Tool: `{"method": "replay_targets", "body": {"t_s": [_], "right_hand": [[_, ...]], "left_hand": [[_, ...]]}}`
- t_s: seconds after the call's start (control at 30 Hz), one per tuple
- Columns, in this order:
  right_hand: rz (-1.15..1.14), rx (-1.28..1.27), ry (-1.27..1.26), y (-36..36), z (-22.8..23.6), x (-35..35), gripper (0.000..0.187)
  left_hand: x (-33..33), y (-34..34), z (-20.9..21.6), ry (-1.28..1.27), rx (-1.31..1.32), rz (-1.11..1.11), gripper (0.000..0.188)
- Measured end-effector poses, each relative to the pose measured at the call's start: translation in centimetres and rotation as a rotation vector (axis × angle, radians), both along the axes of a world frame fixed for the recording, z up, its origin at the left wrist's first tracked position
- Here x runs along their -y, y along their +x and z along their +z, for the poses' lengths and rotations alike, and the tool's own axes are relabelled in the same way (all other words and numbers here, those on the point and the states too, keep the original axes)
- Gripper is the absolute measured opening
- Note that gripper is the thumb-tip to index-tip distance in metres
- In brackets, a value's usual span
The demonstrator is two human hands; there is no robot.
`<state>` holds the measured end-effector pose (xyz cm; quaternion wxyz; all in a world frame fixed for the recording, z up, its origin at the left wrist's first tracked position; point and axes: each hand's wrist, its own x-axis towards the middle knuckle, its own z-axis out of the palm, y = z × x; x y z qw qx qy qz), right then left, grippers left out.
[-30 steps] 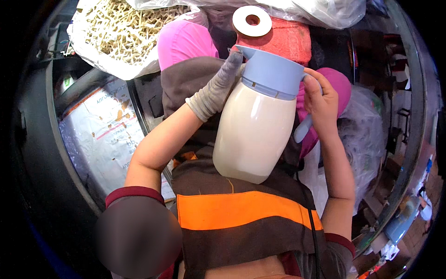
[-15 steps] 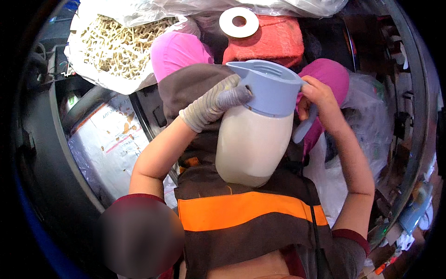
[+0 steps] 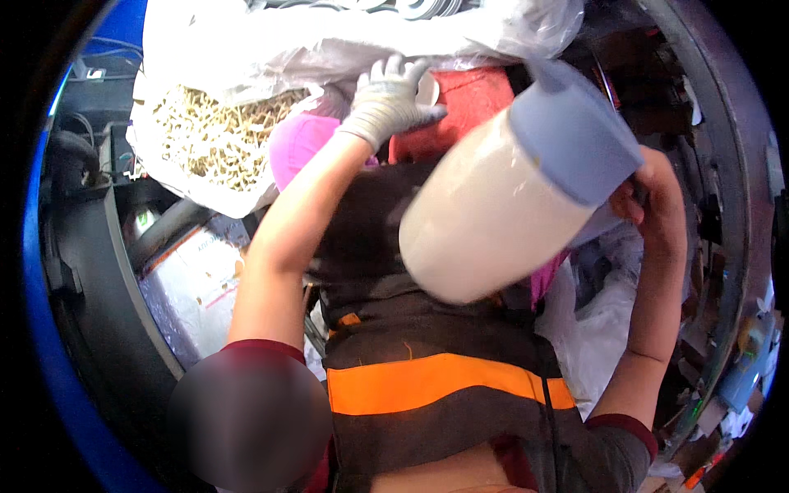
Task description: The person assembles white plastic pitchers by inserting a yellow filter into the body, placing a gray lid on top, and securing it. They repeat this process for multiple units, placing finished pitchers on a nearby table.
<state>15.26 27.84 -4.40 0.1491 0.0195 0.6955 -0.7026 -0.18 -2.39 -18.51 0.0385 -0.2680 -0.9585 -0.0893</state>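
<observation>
My right hand (image 3: 653, 193) is closed on the handle of a jug, whose handle is mostly hidden. The jug has a smooth cream body (image 3: 493, 209) and a blue-grey spouted top (image 3: 575, 135). It hangs tilted over my lap, its top toward the upper right. My left hand (image 3: 390, 103), in a pale knitted glove, reaches out with fingers spread. Beside its thumb and forefinger is a white ring-shaped disc (image 3: 427, 89), partly covered by the hand, on a red plush block (image 3: 468, 103). I cannot make out whether the glove touches the disc.
A white bag (image 3: 238, 197) full of small cream pieces sits at the upper left. Clear plastic sheeting (image 3: 329, 49) spans the far side, with ring-like parts (image 3: 419, 6) beyond it. A plastic-covered white package (image 3: 193, 275) lies left; crumpled clear plastic (image 3: 600, 296) lies right.
My left hand has let go of the jug's top and moved up and away toward the white disc. My right hand has swung the jug rightward, tilting it more and bringing it closer.
</observation>
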Motion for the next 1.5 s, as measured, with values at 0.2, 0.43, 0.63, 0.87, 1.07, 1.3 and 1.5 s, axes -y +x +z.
{"method": "replay_targets", "body": {"t_s": [0.2, 0.43, 0.63, 0.87, 1.07, 1.3, 1.5], "right_hand": [[-0.212, -0.188, 0.321, -3.5, -1.4, 1.1, 0.033], [-0.146, -0.416, 0.372, -7.4, -4.9, 7.2, 0.04], [-0.12, -0.466, 0.464, -7.5, -5.1, 8.4, 0.042], [-0.163, -0.337, 0.823, -4.9, -9.5, 7.3, 0.036], [-0.273, -0.343, 0.802, -4.7, -10.4, 8.5, 0.028], [-0.277, -0.359, 0.79, -4.8, -10.1, 8.2, 0.034], [-0.207, -0.351, 0.769, -4.9, -10.1, 8.2, 0.033]], "left_hand": [[2.5, -1.4, 1.1, 0.532, 0.29, 0.169, 0.065], [1.9, -0.6, 17.3, 0.745, 0.088, -0.057, 0.063], [-3.9, 0.6, 17.2, 0.088, -0.294, -0.283, 0.057], [-4.2, 0.6, 17.7, 0.163, -0.129, -0.301, 0.06], [-3.3, -0.3, 21.0, 0.288, -0.049, -0.377, 0.062], [-4.1, 4.5, 25.5, 0.497, -0.094, -0.364, 0.06], [-3.0, 1.6, 16.0, 0.15, -0.456, -0.323, 0.059]]}}
